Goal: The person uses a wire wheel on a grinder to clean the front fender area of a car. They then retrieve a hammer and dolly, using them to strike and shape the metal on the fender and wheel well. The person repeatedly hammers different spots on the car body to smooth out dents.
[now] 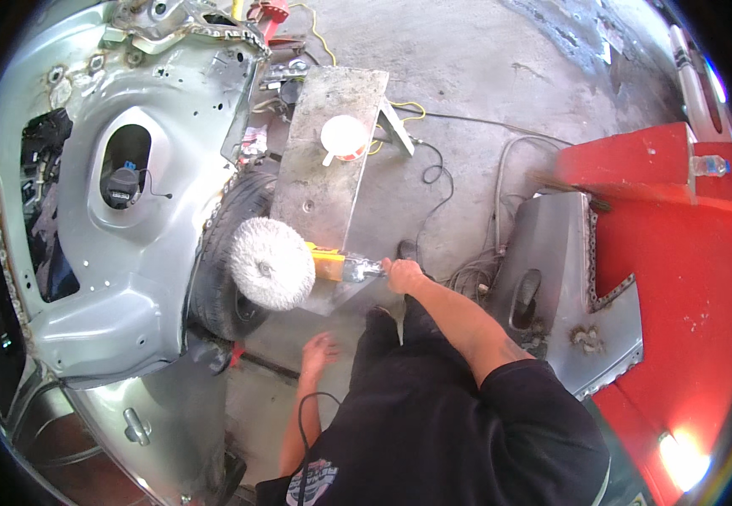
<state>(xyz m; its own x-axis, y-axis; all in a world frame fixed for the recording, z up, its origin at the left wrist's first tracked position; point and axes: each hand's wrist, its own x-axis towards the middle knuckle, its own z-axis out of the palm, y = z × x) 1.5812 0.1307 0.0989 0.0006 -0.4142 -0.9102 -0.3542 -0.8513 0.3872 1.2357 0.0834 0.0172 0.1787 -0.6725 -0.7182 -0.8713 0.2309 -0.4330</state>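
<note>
In front of me, a yellow polisher [327, 262] lies lengthwise across my view, over the near end of a low bench. Its round white wool pad [271, 263] is on the left, facing up. My right hand [404, 275] is wrapped round the rear end of the polisher. Below the pad and apart from it, my left hand [321, 350] hangs free, fingers loosely bent and slightly apart, with nothing in it. A dark cord runs beside my left forearm. I cannot tell whether the polisher rests on the bench.
The bench [324, 110] bears a white tub [343, 137]. A tyre [214, 261] and a bare silver car body [155, 244] stand left. On the right, a cut grey body panel [543, 261] leans by a red panel [669, 261]. Cords and a hose [475, 274] lie on the floor.
</note>
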